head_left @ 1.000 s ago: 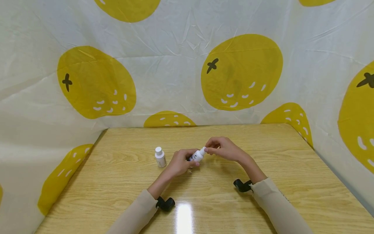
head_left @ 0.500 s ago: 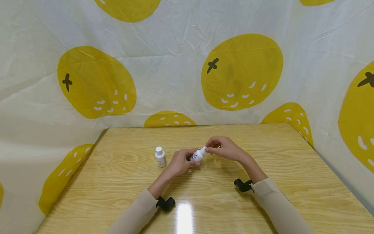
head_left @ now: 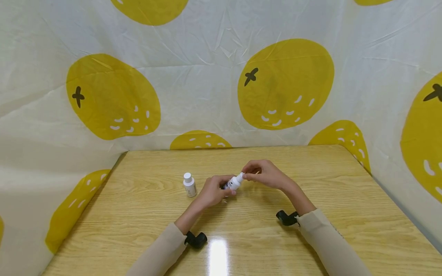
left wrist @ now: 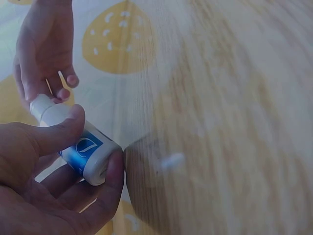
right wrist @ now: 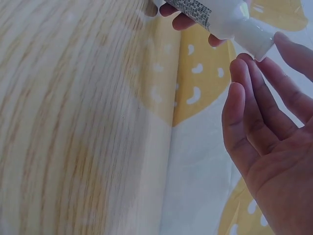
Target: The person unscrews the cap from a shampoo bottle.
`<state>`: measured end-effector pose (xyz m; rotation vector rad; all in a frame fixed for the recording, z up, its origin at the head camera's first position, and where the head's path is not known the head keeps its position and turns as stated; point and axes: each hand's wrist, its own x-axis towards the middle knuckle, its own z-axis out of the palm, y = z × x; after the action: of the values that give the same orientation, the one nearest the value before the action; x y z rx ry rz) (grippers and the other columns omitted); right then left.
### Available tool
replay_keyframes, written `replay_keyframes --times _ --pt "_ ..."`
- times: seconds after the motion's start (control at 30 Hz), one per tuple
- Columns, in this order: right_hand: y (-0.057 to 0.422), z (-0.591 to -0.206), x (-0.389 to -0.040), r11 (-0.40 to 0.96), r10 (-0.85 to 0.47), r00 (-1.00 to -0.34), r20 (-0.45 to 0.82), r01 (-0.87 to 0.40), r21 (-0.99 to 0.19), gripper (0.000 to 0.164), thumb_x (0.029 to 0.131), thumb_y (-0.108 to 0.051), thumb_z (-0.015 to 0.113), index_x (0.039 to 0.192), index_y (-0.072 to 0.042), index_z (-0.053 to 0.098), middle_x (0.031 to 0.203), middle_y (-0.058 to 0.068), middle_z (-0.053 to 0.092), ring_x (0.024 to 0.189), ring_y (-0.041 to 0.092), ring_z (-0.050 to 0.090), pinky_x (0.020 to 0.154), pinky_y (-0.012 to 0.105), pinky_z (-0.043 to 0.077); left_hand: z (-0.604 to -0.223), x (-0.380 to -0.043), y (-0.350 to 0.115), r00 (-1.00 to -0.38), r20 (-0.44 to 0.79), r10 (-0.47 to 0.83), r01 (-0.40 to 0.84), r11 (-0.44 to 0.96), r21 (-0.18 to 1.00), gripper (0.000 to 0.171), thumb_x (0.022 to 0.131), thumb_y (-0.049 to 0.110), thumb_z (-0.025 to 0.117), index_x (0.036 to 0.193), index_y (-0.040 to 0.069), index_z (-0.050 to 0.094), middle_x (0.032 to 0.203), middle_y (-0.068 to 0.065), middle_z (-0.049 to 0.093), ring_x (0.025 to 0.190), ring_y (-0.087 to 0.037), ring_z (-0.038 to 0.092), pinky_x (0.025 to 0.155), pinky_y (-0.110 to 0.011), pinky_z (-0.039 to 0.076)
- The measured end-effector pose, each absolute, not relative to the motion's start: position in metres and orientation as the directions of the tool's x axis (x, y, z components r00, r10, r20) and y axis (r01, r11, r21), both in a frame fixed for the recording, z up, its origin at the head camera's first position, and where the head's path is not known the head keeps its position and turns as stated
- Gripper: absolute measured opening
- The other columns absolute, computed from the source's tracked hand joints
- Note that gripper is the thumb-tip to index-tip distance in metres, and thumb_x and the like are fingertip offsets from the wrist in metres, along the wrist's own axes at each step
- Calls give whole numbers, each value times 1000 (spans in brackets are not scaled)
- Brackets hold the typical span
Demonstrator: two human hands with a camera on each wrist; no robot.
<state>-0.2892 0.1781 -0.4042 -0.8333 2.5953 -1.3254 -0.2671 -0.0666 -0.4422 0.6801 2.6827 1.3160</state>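
Observation:
A small white bottle (head_left: 234, 184) with a blue label lies tilted in my left hand (head_left: 211, 192), its top pointing up and to the right in the head view. In the left wrist view my thumb (left wrist: 63, 129) presses along its side while the other fingers curl under its base. The bottle's white cap (right wrist: 253, 40) is pinched at its end between thumb and fingertips of my right hand (head_left: 265, 175). The remaining right fingers are bent loosely beside the cap. Left of both hands, a second white bottle (head_left: 190, 186) with a white cap stands upright.
The wooden table (head_left: 310, 241) stretches under both arms. Behind it and along its sides hangs a white curtain (head_left: 200, 96) printed with yellow fruit. Black wrist cameras, left (head_left: 196, 240) and right (head_left: 286, 218), stick out from the sleeves close over the tabletop.

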Motion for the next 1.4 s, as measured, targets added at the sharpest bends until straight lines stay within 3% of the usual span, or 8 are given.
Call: replay_keyframes --times 0.17,0.43,0.7,0.93,1.13,1.4 --pt "179 -404 -288 464 -525 -835 165 -444 -766 22 97 -20 74 114 -6 74 100 9 75 86 20 67 76 28 56 -441 -267 -66 -897 123 424 358 535 765 46 90 19 81 135 18 70 119 -9 76 92 -17 68 70 -26 54" --pt "178 -402 -288 488 -511 -845 159 -437 -756 21 98 -25 73 110 -8 75 99 7 77 89 36 69 74 28 55 -440 -267 -65 -895 117 430 356 532 769 43 90 17 80 132 22 72 116 -7 76 90 -16 67 68 -25 54" --pt "178 -401 -288 466 -533 -833 153 -439 -768 23 97 -21 74 114 -5 74 99 10 76 86 26 68 75 29 56 -440 -267 -65 -898 129 421 363 539 760 41 90 18 81 130 20 73 114 -7 77 93 -17 66 71 -27 53" --pt "177 -402 -288 473 -522 -841 144 -426 -771 21 98 -22 73 110 -4 74 96 15 75 88 41 67 71 28 53 -441 -268 -66 -900 115 421 349 538 767 43 90 18 81 132 20 72 116 -8 77 92 -16 67 69 -25 54" --pt "178 -402 -288 449 -547 -823 153 -443 -776 22 97 -18 74 114 -5 73 99 12 76 88 29 69 75 28 56 -441 -267 -66 -903 107 416 339 538 772 43 90 18 81 132 22 72 116 -7 77 90 -15 67 69 -25 54" --pt "178 -402 -289 472 -537 -829 159 -452 -757 20 97 -22 74 110 -8 74 98 9 76 86 25 70 76 28 56 -441 -266 -65 -904 100 416 333 538 774 41 90 18 80 131 24 73 114 -6 77 88 -15 65 69 -26 53"
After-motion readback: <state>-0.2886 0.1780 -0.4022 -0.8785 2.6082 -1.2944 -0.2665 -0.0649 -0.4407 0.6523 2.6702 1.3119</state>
